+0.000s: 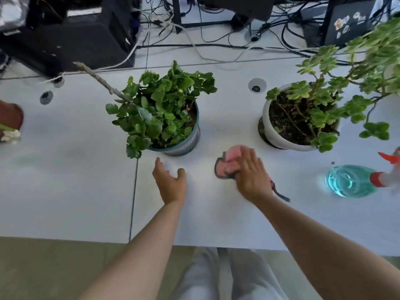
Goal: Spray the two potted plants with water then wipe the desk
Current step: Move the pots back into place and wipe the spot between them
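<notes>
Two potted plants stand on the white desk [65,180]: a leafy one in a teal pot [186,144] at the centre and a sprawling one in a white pot [279,137] to the right. My right hand [251,176] presses flat on a pink cloth [229,163] with a grey edge, on the desk between the two pots. My left hand [171,182] hovers open just in front of the teal pot, holding nothing. A blue spray bottle [350,180] with a red trigger lies on its side at the far right.
Cable holes [257,85] sit in the desk behind the pots. Black computer gear [65,40] and tangled cables fill the back. A brown object [10,118] shows at the left edge. The desk's front edge runs just before my legs.
</notes>
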